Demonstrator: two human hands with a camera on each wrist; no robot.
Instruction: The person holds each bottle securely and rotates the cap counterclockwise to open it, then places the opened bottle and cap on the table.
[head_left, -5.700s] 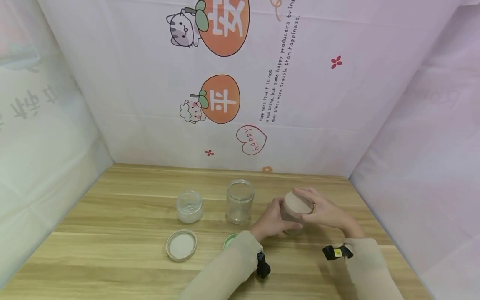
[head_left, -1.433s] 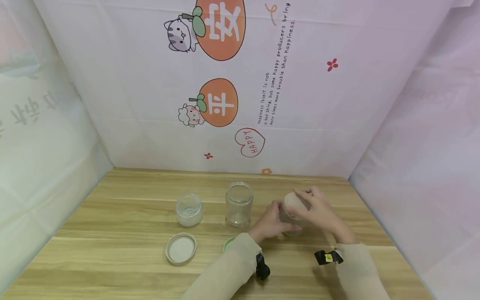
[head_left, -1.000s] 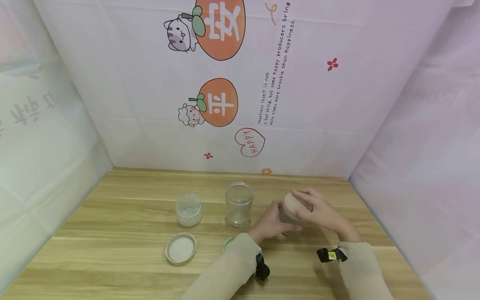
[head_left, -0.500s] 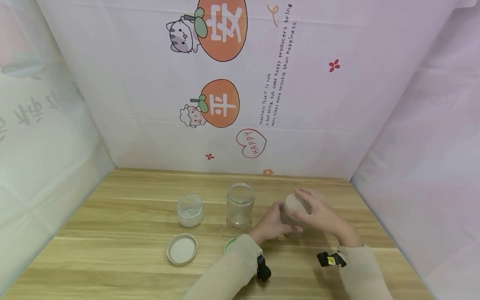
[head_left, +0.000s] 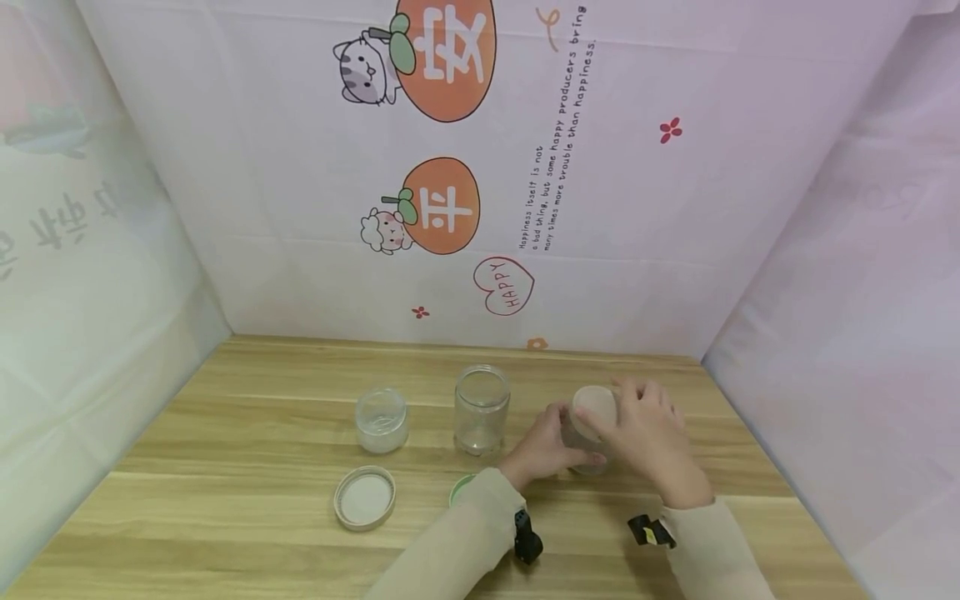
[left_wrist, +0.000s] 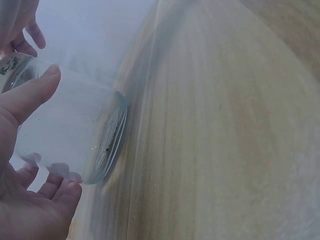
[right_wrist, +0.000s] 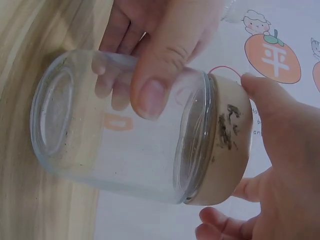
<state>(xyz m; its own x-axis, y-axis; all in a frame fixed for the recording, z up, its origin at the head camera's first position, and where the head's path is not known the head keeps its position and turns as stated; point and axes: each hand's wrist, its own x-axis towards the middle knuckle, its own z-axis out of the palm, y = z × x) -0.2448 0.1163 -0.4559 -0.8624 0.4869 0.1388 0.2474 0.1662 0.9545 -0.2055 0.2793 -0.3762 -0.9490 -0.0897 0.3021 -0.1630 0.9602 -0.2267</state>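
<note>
A clear glass jar (right_wrist: 140, 160) stands at the right of the table, capped by a beige lid (head_left: 597, 402) with dark smudges on its side. My left hand (head_left: 543, 446) grips the jar's body, thumb on the near side and fingers wrapped behind. At the top, my right hand (head_left: 648, 437) holds the lid by its edge. Its thumb (right_wrist: 265, 87) is at one side of the rim, and its other fingers are spread loosely around the opposite side. In the left wrist view, the jar's base (left_wrist: 112, 137) is close to the wooden surface.
Left of my hands stand a taller uncovered jar (head_left: 482, 417) and a short uncovered jar (head_left: 382, 425). A beige lid (head_left: 365, 498) lies with its inside up. My left sleeve partly covers a green-rimmed lid (head_left: 458, 487). Printed white cloth (head_left: 600, 300) walls the table (head_left: 225, 467).
My right hand has turned back and forth around the lid, and its fingers now sit farther round the right side. The left hand keeps its hold on the jar, which stays in place.
</note>
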